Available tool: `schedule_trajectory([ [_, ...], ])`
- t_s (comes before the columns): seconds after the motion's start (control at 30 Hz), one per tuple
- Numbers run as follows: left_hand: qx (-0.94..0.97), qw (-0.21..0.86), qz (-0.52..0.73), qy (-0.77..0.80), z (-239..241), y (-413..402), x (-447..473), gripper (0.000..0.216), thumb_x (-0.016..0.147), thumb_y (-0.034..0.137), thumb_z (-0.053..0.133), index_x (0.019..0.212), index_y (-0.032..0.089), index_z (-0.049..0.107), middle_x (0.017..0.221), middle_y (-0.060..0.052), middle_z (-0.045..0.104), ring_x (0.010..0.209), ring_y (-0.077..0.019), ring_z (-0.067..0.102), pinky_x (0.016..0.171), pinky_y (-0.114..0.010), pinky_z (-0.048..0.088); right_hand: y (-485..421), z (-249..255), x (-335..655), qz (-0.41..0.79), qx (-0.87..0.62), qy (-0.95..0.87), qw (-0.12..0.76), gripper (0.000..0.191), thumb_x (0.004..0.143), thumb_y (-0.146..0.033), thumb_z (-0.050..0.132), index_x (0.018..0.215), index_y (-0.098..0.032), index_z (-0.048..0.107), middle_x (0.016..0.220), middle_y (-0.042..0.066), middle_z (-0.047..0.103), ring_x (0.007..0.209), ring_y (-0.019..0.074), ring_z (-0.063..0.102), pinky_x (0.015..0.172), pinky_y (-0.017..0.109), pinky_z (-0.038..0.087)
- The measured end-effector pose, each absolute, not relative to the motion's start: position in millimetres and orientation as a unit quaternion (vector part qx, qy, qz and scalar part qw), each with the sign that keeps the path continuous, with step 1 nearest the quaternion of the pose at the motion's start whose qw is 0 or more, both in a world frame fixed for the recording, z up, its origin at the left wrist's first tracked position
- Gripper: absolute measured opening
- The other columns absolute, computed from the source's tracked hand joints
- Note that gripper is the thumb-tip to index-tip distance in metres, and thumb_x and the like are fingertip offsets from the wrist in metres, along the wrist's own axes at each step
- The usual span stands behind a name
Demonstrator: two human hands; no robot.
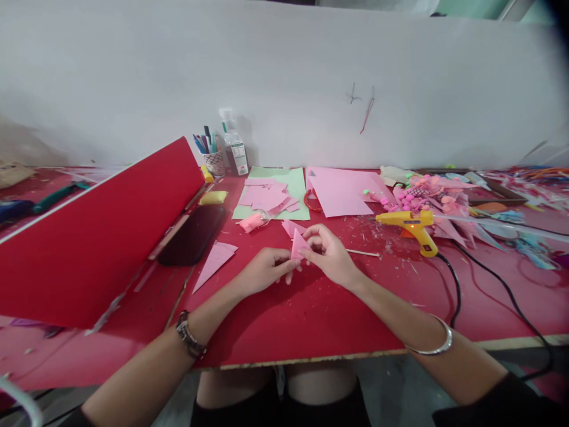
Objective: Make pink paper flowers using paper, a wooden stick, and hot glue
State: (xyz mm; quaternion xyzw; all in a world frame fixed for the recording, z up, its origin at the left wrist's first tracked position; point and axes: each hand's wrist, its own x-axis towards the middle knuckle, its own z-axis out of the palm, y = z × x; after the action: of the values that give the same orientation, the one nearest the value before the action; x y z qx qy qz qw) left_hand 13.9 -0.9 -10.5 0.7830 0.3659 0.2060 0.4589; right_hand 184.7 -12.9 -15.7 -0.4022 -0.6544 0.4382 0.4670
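Note:
Both my hands meet over the middle of the red table (284,320), pinching one small pink paper triangle (299,243) that stands point up. My left hand (265,270) grips its lower left edge with closed fingers. My right hand (329,254) curls around its right side, thumb and fingertips pressed on the paper. Another pink triangle (215,261) lies flat to the left, and a small pink piece (291,226) lies just behind my hands. A thin wooden stick (362,253) rests on the table right of my right hand.
A yellow glue gun (411,225) with a black cord (456,284) sits at the right, beside a heap of pink craft bits (427,198). Pink sheets (342,190) and cut pieces on green paper (271,198) lie behind. A red board (89,243) leans at left; pen cup (214,160), bottle (234,148).

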Motion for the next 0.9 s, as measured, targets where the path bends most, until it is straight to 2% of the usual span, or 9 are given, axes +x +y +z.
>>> schedule_trajectory([
  [0.1, 0.779, 0.471, 0.21, 0.357, -12.1, -0.9, 13.9, 0.032, 0.085, 0.035, 0.037, 0.073, 0.013, 0.057, 0.049, 0.003, 0.054, 0.042, -0.0054, 0.043, 0.046, -0.016, 0.034, -12.2, -16.3, 184.7, 0.454, -0.402, -0.649, 0.458, 0.028, 0.073, -0.02, 0.054, 0.098, -0.018, 0.041, 0.059, -0.006, 0.053, 0.05, 0.0079, 0.05, 0.053, 0.022, 0.04],
  [0.23, 0.78, 0.477, 0.212, 0.344, -10.5, -1.3, 13.2, 0.031, 0.086, 0.033, 0.034, 0.072, 0.013, 0.053, 0.046, 0.005, 0.05, 0.04, -0.0053, 0.043, 0.045, -0.015, 0.034, -10.8, -16.9, 183.9, 0.51, -0.392, -0.622, 0.447, 0.031, 0.074, -0.022, 0.054, 0.101, -0.017, 0.041, 0.063, -0.003, 0.056, 0.049, 0.0079, 0.051, 0.05, 0.022, 0.042],
  [0.33, 0.794, 0.464, 0.212, 0.331, -9.4, -1.2, 12.5, 0.031, 0.086, 0.033, 0.035, 0.072, 0.013, 0.053, 0.047, 0.005, 0.049, 0.041, -0.0051, 0.043, 0.046, -0.015, 0.035, -10.7, -16.7, 183.1, 0.551, -0.369, -0.624, 0.412, 0.016, 0.077, -0.028, 0.051, 0.086, -0.015, 0.048, 0.059, -0.003, 0.055, 0.046, 0.0071, 0.05, 0.045, 0.02, 0.042],
  [0.43, 0.794, 0.459, 0.21, 0.339, -9.4, -1.0, 12.2, 0.031, 0.086, 0.034, 0.035, 0.071, 0.013, 0.053, 0.046, 0.004, 0.05, 0.04, -0.005, 0.043, 0.045, -0.015, 0.034, -11.7, -16.9, 183.5, 0.563, -0.361, -0.637, 0.384, 0.021, 0.079, -0.035, 0.046, 0.073, -0.015, 0.049, 0.055, -0.003, 0.053, 0.041, 0.0063, 0.048, 0.039, 0.019, 0.039],
  [0.63, 0.778, 0.474, 0.208, 0.356, -9.2, -2.0, 12.9, 0.029, 0.084, 0.034, 0.038, 0.068, 0.013, 0.052, 0.041, 0.006, 0.048, 0.037, -0.0042, 0.039, 0.042, -0.014, 0.032, -14.1, -18.1, 187.2, 0.494, -0.427, -0.672, 0.349, 0.031, 0.08, -0.039, 0.044, 0.059, -0.016, 0.046, 0.037, -0.007, 0.044, 0.03, 0.0033, 0.036, 0.035, 0.016, 0.029],
  [0.77, 0.773, 0.491, 0.2, 0.349, -9.8, -3.0, 14.2, 0.028, 0.084, 0.034, 0.039, 0.069, 0.013, 0.052, 0.042, 0.006, 0.047, 0.037, -0.0039, 0.039, 0.041, -0.014, 0.033, -15.3, -17.6, 187.4, 0.424, -0.437, -0.71, 0.352, 0.031, 0.08, -0.037, 0.045, 0.058, -0.016, 0.047, 0.037, -0.007, 0.043, 0.033, 0.0038, 0.037, 0.04, 0.017, 0.031],
  [0.9, 0.771, 0.498, 0.211, 0.337, -11.0, -2.5, 13.9, 0.026, 0.083, 0.034, 0.04, 0.072, 0.013, 0.051, 0.045, 0.006, 0.047, 0.035, -0.0032, 0.04, 0.039, -0.013, 0.033, -16.7, -16.6, 185.2, 0.425, -0.425, -0.716, 0.354, 0.031, 0.082, -0.036, 0.041, 0.06, -0.015, 0.048, 0.044, -0.005, 0.044, 0.038, 0.0052, 0.04, 0.042, 0.018, 0.032],
])
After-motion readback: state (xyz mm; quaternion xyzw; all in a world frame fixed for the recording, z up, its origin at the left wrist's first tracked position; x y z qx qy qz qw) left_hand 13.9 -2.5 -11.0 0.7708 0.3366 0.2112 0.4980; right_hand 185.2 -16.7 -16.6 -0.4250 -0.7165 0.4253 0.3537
